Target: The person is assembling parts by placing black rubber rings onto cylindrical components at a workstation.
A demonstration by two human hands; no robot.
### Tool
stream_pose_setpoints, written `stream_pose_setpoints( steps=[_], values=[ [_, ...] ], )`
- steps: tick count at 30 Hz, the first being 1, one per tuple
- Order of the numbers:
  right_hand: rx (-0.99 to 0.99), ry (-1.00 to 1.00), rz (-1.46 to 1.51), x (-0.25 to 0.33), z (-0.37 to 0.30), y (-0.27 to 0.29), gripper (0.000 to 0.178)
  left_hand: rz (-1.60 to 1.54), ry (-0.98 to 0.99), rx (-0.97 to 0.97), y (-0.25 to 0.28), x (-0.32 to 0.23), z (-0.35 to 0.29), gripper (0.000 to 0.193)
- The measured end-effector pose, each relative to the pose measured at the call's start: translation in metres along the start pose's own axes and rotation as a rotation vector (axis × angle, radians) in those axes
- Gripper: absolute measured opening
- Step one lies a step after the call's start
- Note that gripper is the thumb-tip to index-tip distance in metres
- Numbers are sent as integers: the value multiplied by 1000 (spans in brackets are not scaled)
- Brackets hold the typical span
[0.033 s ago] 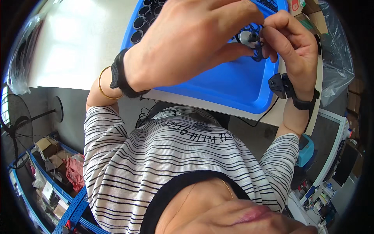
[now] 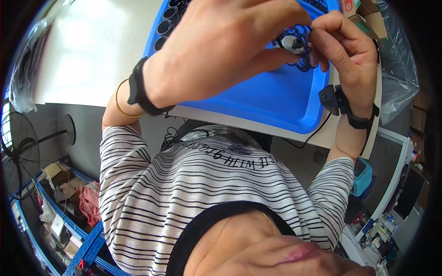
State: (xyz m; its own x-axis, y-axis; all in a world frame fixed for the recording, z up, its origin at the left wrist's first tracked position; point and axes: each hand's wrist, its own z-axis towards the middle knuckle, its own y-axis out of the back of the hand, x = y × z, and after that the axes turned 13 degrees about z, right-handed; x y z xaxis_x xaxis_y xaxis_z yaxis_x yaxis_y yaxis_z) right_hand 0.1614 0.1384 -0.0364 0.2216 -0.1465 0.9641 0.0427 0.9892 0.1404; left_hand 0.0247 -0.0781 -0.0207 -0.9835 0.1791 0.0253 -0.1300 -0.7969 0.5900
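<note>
Over the blue tray [image 2: 258, 103], my hands meet at a black part with curly loops [image 2: 301, 62]. My left hand [image 2: 225, 50] curls around its left side, thumb below and fingers above. From the right, my right hand [image 2: 347, 50] pinches the part's edge between thumb and fingers. Amid the loops shows a pale round piece [image 2: 288, 42] with a black knob at its end; whether it is joined to the loops I cannot tell. My fingers hide much of the part.
Several black ring-shaped pieces [image 2: 164, 26] lie in the tray's far left, partly behind my left hand. The tray rests on a white table [image 2: 87, 60]. Cardboard boxes [image 2: 370, 18] and clear plastic sheeting [image 2: 399, 69] are at the right; a black cable [image 2: 315, 133] runs along the table's near edge.
My left hand has shifted very slightly to the left. The looped part has turned a little between my fingers, while my right hand keeps nearly the same place.
</note>
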Motion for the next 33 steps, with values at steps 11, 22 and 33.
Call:
stream_pose_setpoints(
  steps=[11, 22, 33],
  values=[
    [-142, 160, -227, 24, -4, 23, 18, -231, 206, 674, -5, 17, 20, 43],
    [-154, 122, -267, 26, -5, 21, 20, -259, 200, 800, -16, 21, 27, 42],
    [-119, 54, -170, 35, -6, 14, 20, -261, 170, 783, -16, 20, 28, 41]
  ],
)
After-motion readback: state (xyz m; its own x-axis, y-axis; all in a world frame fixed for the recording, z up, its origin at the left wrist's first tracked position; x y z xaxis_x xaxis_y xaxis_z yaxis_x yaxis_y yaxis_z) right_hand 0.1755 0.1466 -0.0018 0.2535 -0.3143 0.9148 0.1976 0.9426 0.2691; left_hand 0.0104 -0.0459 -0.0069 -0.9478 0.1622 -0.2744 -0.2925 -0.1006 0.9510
